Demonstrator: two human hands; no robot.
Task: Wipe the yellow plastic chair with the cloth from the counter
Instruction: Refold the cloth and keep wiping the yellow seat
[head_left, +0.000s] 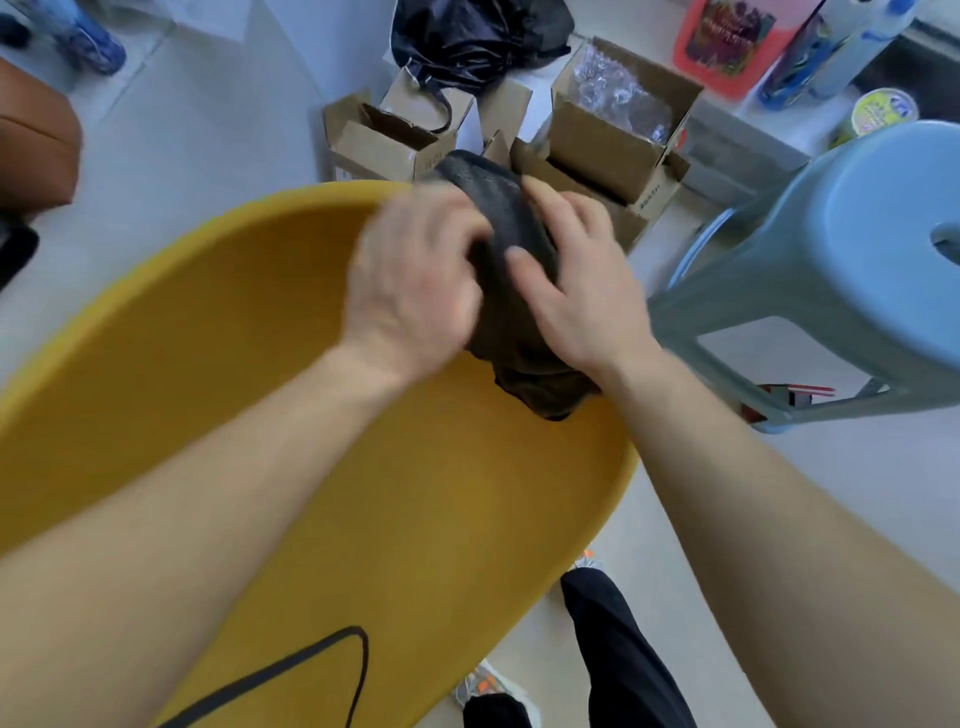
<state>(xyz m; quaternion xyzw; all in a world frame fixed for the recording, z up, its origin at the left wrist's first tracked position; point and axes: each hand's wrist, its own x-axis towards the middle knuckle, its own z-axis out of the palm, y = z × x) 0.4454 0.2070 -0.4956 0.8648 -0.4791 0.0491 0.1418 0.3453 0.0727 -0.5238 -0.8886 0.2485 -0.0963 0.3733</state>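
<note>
The yellow plastic chair (249, 364) fills the lower left of the head view, its curved rim running from the left edge to the upper middle. A dark grey cloth (511, 270) is bunched over the chair's far right rim. My left hand (415, 280) grips the cloth from the left and looks blurred. My right hand (576, 291) holds the cloth from the right, thumb pressed on top. Part of the cloth hangs below my right wrist onto the chair's surface.
Several open cardboard boxes (613, 135) stand on the floor just beyond the chair, with a black plastic bag (467, 41) behind them. A light blue plastic stool (852, 270) is close on the right. A brown object (31, 140) sits at the left edge. My legs and shoes (613, 665) are below.
</note>
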